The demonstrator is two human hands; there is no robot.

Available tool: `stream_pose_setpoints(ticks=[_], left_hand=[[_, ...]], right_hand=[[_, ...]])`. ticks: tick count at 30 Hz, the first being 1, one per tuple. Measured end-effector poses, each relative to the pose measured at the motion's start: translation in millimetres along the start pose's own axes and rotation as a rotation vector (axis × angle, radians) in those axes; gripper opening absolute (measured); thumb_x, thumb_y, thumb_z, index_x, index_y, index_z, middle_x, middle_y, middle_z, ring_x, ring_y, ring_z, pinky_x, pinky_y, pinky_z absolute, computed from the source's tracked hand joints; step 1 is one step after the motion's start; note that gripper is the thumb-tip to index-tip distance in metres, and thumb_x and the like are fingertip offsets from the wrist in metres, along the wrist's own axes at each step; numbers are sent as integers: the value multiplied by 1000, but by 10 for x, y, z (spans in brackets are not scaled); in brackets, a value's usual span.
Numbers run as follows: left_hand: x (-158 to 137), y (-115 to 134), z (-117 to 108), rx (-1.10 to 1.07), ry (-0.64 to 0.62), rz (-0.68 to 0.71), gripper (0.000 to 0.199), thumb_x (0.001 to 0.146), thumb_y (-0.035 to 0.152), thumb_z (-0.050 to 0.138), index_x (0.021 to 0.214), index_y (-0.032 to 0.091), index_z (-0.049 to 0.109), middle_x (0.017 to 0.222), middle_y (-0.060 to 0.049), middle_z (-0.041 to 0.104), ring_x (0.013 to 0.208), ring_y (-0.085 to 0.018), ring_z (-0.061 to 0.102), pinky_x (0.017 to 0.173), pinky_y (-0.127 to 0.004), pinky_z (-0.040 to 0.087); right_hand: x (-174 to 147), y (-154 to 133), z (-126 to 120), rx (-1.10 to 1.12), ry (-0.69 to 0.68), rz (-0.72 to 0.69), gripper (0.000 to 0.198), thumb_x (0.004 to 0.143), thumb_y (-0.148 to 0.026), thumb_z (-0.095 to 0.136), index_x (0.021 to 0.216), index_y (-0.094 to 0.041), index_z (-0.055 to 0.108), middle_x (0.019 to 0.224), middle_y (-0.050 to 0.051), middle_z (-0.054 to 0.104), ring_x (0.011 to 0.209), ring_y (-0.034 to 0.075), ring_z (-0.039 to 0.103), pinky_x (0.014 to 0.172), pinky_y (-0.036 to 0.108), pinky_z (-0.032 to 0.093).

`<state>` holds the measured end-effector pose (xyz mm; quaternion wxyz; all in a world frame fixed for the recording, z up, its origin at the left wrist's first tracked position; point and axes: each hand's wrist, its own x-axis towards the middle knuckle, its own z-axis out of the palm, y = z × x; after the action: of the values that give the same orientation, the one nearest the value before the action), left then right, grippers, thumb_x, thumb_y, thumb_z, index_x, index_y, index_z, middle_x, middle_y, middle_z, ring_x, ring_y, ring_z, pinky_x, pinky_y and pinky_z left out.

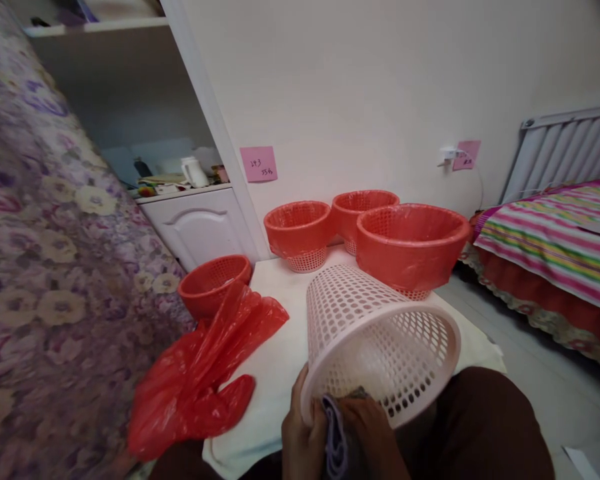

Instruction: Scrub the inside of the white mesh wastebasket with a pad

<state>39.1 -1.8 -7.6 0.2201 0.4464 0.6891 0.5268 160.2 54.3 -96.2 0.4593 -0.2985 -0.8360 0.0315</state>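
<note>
A pale pink perforated basket (380, 333) lies tilted on its side above my lap, mouth towards me. My left hand (300, 433) grips its rim at the lower left. My right hand (370, 427) reaches into the mouth, pressing a grey-purple cloth (336, 440) against the inside. A loose red plastic bag (205, 373) lies crumpled to the left of my hands on the white surface (275, 347).
Three baskets lined with red bags (410, 247) (300, 233) (365, 203) stand at the far edge by the wall. Another red-lined basket (213, 283) sits at left. A floral cover (40, 267) rises at left, a striped bed (555, 233) at right, a white cabinet (200, 223) behind.
</note>
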Motion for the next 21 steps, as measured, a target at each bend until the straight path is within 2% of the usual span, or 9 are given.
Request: stream_pose_setpoints(ticks=[3,6,9,11,12,14,16,19,21], left_hand=[[97,110,-154,85,-114,8,53,88,32,42,139,17,37,124,-10,64,107,-22,63,93,-36,48],[171,199,-339,141,-158,89,51,88,33,42,135,17,38,131,-11,58,114,-22,59,97,-36,45],[188,226,-430,186,-180,139,45,86,30,44,131,23,42,130,-6,59,117,-20,56,99,-34,42],[159,181,-380,192,-135,130,46,86,29,44,131,23,43,127,-6,61,113,-21,59,96,-34,45],[133,136,-321,178,-103,104,48,86,31,44,133,22,41,128,-8,60,111,-22,60,93,-35,47],[66,12,-159,111,-63,29,55,85,37,47,136,18,38,129,-11,60,111,-25,61,92,-37,49],[-3,-131,9,-8,-78,-37,59,82,41,53,133,14,43,125,-13,63,112,-26,61,94,-37,48],[-52,-287,137,-149,-36,-94,45,79,46,56,108,13,62,103,-11,73,106,-28,64,91,-36,51],[-23,-302,103,-159,-20,-117,43,80,48,55,103,13,63,99,-11,73,105,-28,65,90,-36,51]], right_hand=[[8,-5,35,29,87,-3,39,101,-25,21,108,-28,58,89,-3,71,80,15,65,76,30,47],[-53,145,-200,-72,71,-64,36,99,-19,29,95,-31,63,79,-5,69,69,15,63,74,31,44],[-138,325,-582,-135,-158,-119,23,90,-20,48,107,-30,61,89,-3,70,79,18,64,81,34,44],[-177,411,-763,-127,-312,-106,37,81,-21,58,117,-28,56,100,0,69,89,21,65,86,37,44],[-190,439,-795,-122,-335,-80,43,78,-20,61,120,-27,55,103,1,68,92,22,64,87,38,44],[-201,465,-725,-116,-292,-19,47,76,-17,61,121,-27,54,105,2,67,94,23,63,86,38,45],[-193,446,-514,-111,-202,21,41,78,-14,59,117,-29,56,99,1,68,89,20,63,81,34,46],[-155,335,-145,-97,-95,20,32,83,-10,54,106,-31,60,90,-3,69,81,16,63,73,28,47],[-140,246,7,-80,-58,-22,26,85,-13,55,103,-31,61,88,-5,69,77,14,63,72,26,47]])
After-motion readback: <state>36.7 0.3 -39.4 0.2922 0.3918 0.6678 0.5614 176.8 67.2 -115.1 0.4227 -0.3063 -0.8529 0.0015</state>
